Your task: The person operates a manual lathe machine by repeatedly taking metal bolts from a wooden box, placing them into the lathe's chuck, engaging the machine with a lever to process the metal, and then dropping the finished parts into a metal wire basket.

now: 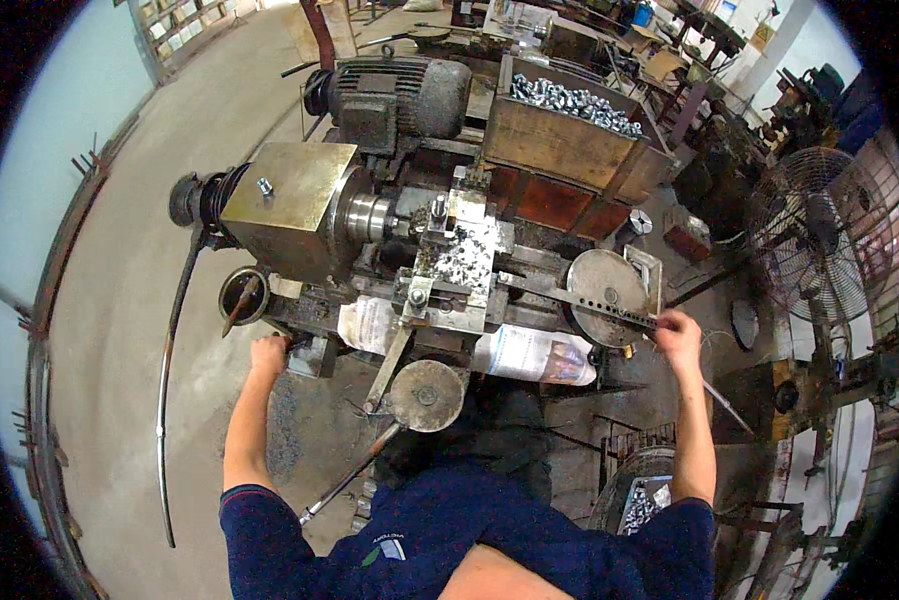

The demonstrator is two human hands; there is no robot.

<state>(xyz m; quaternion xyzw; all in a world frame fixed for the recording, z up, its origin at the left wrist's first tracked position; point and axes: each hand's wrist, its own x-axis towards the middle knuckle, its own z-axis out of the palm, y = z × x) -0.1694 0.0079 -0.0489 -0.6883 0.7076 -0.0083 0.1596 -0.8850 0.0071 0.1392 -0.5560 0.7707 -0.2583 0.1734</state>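
Note:
A small metal lathe fills the middle of the view, with a box-shaped headstock [287,205] and a shiny round chuck [369,217]. Dark chips lie over its cross slide [461,258]. My right hand [679,342] is closed around the outer end of a flat bar with a row of holes [609,306], which reaches out from the slide across a round metal disc [601,275]. Left of the machine, my left hand [269,355] is closed below a round pot [244,294] with a brush-like stick in it; what its fingers hold is hidden.
Behind the lathe stand a motor [399,95] and a metal bin [559,140] heaped with small shiny parts. A long lever with a round plate [426,395] juts toward me. A floor fan [809,235] is at the right, and a crate of parts [644,503] sits low right.

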